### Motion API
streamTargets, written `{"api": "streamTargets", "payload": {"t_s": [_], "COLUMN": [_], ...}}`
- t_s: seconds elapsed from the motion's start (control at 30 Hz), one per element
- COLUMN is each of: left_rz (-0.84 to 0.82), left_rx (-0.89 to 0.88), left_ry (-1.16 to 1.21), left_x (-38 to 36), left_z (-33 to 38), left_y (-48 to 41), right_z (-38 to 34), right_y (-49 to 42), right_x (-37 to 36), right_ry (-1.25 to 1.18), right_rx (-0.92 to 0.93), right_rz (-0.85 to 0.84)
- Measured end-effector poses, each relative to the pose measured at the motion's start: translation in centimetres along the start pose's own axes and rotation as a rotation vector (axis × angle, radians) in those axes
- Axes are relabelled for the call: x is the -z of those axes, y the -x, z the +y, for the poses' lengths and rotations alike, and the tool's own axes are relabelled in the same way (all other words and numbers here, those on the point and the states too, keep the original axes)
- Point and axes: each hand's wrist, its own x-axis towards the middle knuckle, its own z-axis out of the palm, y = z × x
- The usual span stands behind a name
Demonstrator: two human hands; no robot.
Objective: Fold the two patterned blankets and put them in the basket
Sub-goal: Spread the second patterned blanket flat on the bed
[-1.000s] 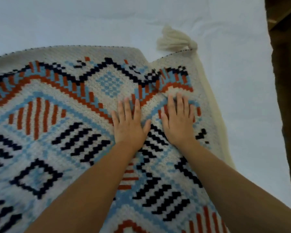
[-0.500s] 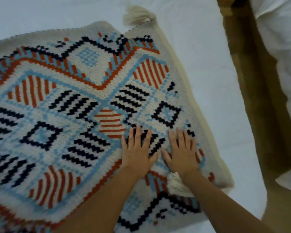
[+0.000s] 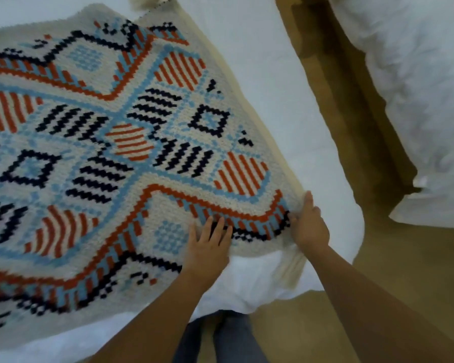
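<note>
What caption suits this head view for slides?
Left hand flat on a patterned blanket, right hand holding its corner, on a white bed.

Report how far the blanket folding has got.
Done: nothing visibly finished; the patterned blanket lies spread on the white bed. In hand: left hand presses it flat, right hand grips its near corner. Left: folding it; the second blanket and the basket are out of view.

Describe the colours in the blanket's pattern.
The blanket is cream with orange, light-blue and navy geometric motifs; head view.
</note>
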Motion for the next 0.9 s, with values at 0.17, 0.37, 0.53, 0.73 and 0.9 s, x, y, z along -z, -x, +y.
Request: {"api": "streamTargets", "payload": {"t_s": [0.17,0.37,0.53,0.73,0.9], "left_rz": [0.084,0.105,0.242,0.342,0.405], "left_rx": [0.017,0.094,0.294,0.578,0.747], "left_ry": [0.087,0.283,0.503,0.612,0.695], "left_x": [0.0,-1.1,-0.7,-1.8,-5.7], "left_z": [2.0,4.7,1.4,-6.7,-14.6], "left_y": [0.1,2.0,6.2,13.8,21.5], "right_z": [2.1,1.9,-4.6,-12.8,-19.6], "right_y": [-0.9,0.2,4.9,13.5,21.4], "right_x": [2.4,2.6,-0.1,-5.0,-9.8], "right_ry": [0.107,0.297,0.414,0.443,0.463], "right_rx": [0.155,0.186,0.589,0.772,0.913], "right_rz": [0.087,0.093,0.101,-0.033,-0.111]}}
